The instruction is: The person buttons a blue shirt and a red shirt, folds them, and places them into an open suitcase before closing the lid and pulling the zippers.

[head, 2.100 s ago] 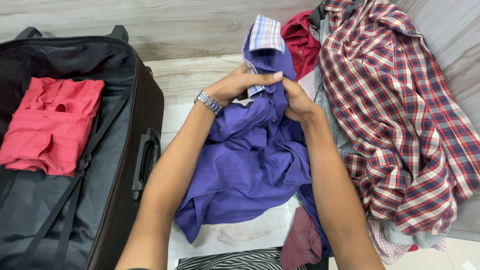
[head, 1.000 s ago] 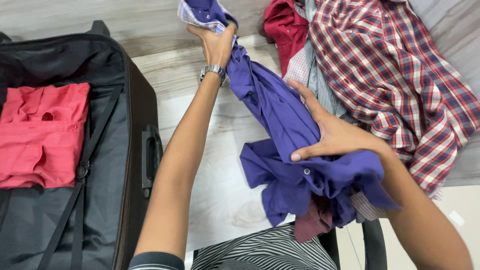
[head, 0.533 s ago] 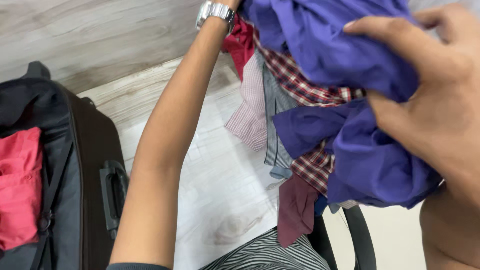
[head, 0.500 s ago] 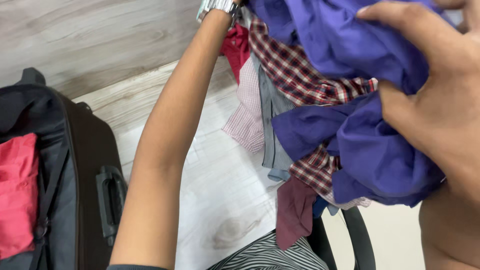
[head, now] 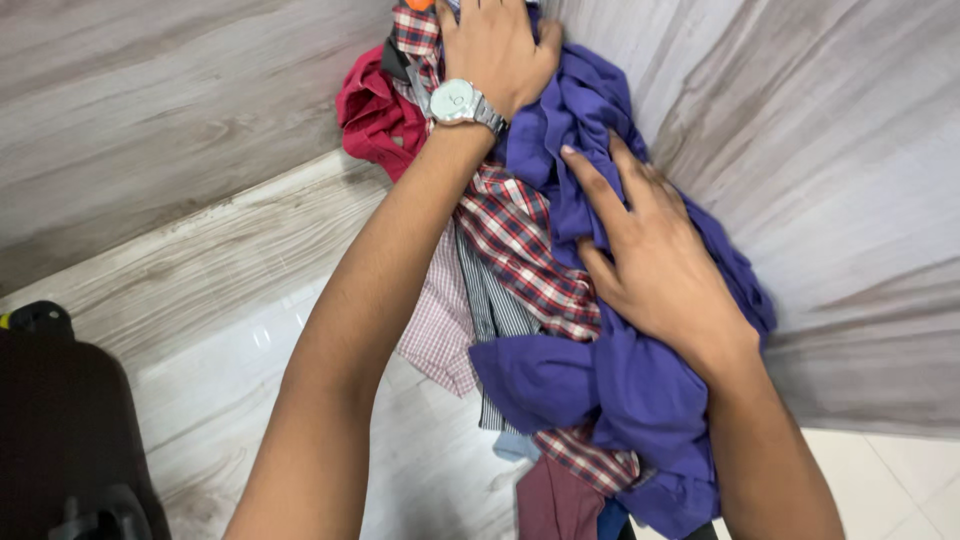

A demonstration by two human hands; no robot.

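— Purple shirt (head: 640,390): where is it?
— Draped over the clothes pile (head: 500,260) against the wall, under both hands.
— Fingers?
— Right hand (head: 655,265) lies spread flat on it, gripping nothing. Left hand (head: 500,45), with a wristwatch (head: 458,102), presses its upper end, fingers curled into the cloth.

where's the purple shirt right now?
Head view, right of centre: the purple shirt lies atop the plaid shirt on the clothes pile, under the left hand and right hand.

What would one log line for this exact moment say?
left hand: on purple shirt, top | right hand: flat on purple shirt | under it: plaid shirt, red garment | suitcase: far left
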